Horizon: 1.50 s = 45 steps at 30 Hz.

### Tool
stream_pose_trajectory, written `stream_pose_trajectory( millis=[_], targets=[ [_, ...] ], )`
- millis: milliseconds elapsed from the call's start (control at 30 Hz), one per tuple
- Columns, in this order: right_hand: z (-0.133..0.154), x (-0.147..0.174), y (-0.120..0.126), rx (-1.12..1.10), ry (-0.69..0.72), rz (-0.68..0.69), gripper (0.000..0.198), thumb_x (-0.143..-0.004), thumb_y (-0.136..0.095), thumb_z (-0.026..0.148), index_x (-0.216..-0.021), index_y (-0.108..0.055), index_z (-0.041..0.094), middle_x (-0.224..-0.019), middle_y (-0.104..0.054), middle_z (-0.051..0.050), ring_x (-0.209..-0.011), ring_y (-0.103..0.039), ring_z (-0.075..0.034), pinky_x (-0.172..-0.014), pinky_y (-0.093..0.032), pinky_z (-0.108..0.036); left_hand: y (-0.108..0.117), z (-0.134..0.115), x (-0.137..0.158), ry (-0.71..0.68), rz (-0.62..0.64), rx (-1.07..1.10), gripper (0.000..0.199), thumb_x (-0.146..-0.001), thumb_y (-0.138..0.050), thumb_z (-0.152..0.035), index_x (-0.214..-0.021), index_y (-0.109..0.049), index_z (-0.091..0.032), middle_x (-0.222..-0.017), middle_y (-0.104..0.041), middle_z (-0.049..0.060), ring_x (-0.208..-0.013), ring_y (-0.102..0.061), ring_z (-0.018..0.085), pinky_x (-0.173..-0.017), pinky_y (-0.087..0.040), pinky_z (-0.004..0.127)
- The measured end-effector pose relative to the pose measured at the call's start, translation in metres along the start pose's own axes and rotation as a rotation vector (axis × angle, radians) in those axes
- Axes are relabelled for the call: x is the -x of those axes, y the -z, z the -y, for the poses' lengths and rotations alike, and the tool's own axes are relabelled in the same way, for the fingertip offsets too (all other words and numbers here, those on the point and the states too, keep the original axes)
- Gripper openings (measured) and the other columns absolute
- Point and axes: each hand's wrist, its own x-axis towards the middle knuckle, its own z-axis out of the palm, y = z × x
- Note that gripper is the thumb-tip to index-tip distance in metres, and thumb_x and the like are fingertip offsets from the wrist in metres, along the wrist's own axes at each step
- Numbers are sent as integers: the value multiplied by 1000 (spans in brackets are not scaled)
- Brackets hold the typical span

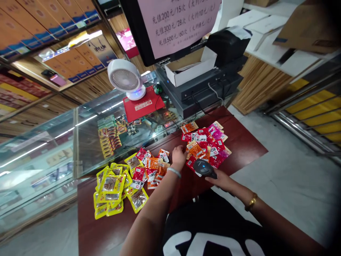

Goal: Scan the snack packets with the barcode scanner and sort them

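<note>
Fingers of the right hand [221, 180] wrap the scanner [203, 167], long axis slanting head-first toward the table's [246, 140] far edge; the left hand's [178, 157] pinch is unclear.

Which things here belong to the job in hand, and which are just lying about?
Seemingly in the job: handheld scanner in the right hand; orange and red sachets either side of the left hand; yellow sachets.

Apparently just lying about: white desk fan; red mat; open white box.

Packets [110, 184] on table [246, 138], counter [86, 140] behind, fan [124, 80] on mat [142, 110]
</note>
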Motion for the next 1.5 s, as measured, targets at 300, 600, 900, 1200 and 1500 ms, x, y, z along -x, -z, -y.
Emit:
stream_pose_trajectory(
  millis=[300,600,900,1200,1500],
  targets=[
    [-7,-6,5,-54,2,-49,52,-70,-74,52,-107,-71,16,-98,-77,-9,-95,-70,-32,-84,-55,-43,-25,-2,-32,180,60,224,16,-92,-52,-28,-92,-65,-18,-84,-72,6,-73,-66,15,-68,-48,25],
    [17,-29,-7,-12,34,-14,47,-73,-73,45,-111,-69,17,-95,-77,-8,-91,-70,-30,-84,-53,-41,1,25,3,207,15,455,18,-92,-47,-28,-86,-60,-18,-75,-68,3,-68,-65,14,-65,-52,24],
    [28,-36,-19,39,25,87,41,-75,-72,44,-106,-69,17,-58,-65,2,-51,-60,-19,-54,-47,-30,52,62,40,304,-117,432,20,-91,-46,-29,-95,-62,-17,-73,-66,3,-67,-64,17,-66,-52,28],
    [10,-20,15,9,2,-45,45,-74,-74,47,-109,-69,20,-101,-76,-9,-100,-67,-31,-86,-53,-40,51,51,72,-27,-213,-189,34,-88,-62,-36,-118,-57,-20,-118,-62,11,-115,-54,26,-102,-40,40],
    [3,-2,12,38,-35,-62,46,-75,-73,45,-109,-70,15,-64,-69,-1,-68,-67,-23,-65,-53,-32,-35,1,69,-33,76,-371,49,-75,-76,-48,-107,-59,-15,-118,-58,15,-113,-51,31,-96,-39,41]
  ],
)
